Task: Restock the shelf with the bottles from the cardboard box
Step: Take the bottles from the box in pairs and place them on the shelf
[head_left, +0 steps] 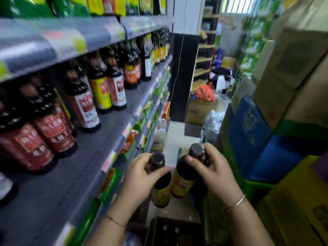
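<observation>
My left hand (140, 178) grips a dark bottle (159, 190) with a yellow label by its neck. My right hand (213, 167) holds two dark bottles, one with a yellow label (182, 180) and one whose cap (196, 150) shows above my fingers. All three hang above the open cardboard box (175, 231) on the floor, which shows more bottle caps inside. The grey shelf (74, 171) to my left carries rows of dark bottles (85, 107) with red, white and yellow labels, and has bare space at its front.
Stacked cardboard and blue boxes (266, 121) wall the right side of the narrow aisle. A pale jug (159, 139) stands on the floor ahead by the lower shelves. Farther on lie a brown carton with an orange bag (204, 94) and plastic wrap.
</observation>
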